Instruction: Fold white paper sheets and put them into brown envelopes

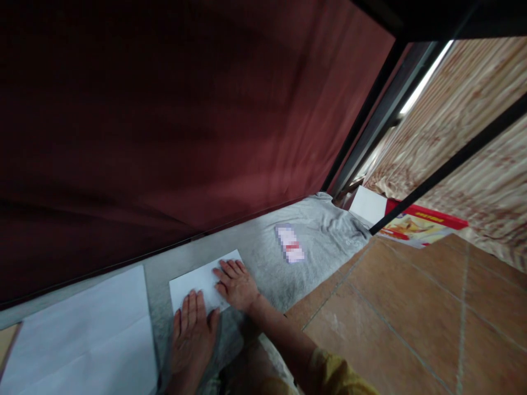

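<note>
A small white sheet of paper point(187, 284) lies flat on a grey cloth. My left hand point(193, 329) rests on its near left part, palm down with the fingers stretched out. On the right part of the same sheet lies my right hand point(236, 284), also flat, its fingers spread toward the far edge. Neither hand grips anything. A larger white sheet point(86, 334) is to the left, apart from both hands. Right of my right hand, a phone-shaped thing point(290, 243) sits on the cloth, its face blurred out.
The grey cloth point(325, 241) runs along a dark red curtain point(247, 137). Brown floor tiles point(411, 307) stretch to the right. A black bar point(448, 164) slants down to the cloth's corner. Behind it are a red and yellow printed box point(424, 222) and a patterned curtain point(461, 137).
</note>
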Action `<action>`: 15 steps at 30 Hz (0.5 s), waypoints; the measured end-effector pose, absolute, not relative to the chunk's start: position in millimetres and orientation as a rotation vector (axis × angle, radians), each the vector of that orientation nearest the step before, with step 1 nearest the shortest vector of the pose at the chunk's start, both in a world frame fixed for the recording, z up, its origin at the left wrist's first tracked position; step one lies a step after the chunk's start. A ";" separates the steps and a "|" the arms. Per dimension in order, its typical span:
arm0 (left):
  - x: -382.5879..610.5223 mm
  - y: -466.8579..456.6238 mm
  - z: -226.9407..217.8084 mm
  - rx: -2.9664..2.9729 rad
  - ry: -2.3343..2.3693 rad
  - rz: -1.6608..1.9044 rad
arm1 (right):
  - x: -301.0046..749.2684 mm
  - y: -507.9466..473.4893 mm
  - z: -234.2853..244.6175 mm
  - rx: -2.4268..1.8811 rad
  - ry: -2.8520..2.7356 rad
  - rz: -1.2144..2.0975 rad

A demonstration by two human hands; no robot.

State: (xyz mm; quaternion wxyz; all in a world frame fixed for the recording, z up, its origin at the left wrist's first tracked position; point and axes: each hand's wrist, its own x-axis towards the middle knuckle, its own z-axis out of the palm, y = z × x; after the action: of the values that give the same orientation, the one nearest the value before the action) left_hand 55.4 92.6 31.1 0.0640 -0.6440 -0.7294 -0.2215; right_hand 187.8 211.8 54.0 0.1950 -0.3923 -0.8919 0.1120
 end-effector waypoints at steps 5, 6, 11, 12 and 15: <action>54.8 83.1 35.7 -1.887 -2.234 -0.712 | 203.4 216.7 53.6 -1.173 -2.460 0.305; 54.6 81.6 36.9 -1.882 -2.237 -0.714 | 206.8 217.3 53.2 -1.185 -2.456 0.305; 54.9 77.1 44.4 -1.873 -2.254 -0.697 | 221.9 217.7 50.7 -1.272 -2.395 0.303; 55.7 76.9 46.1 -1.874 -2.255 -0.689 | 223.9 217.2 50.5 -1.298 -2.372 0.302; 59.1 77.5 48.8 -1.912 -2.224 -0.680 | 226.1 214.5 50.3 -1.394 -2.284 0.302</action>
State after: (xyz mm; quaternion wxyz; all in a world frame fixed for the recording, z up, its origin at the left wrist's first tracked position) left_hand 59.1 77.5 48.8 0.0656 -0.6337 -0.7372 -0.2253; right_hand 226.1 214.5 50.3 0.2223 -0.5048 -0.8269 0.1092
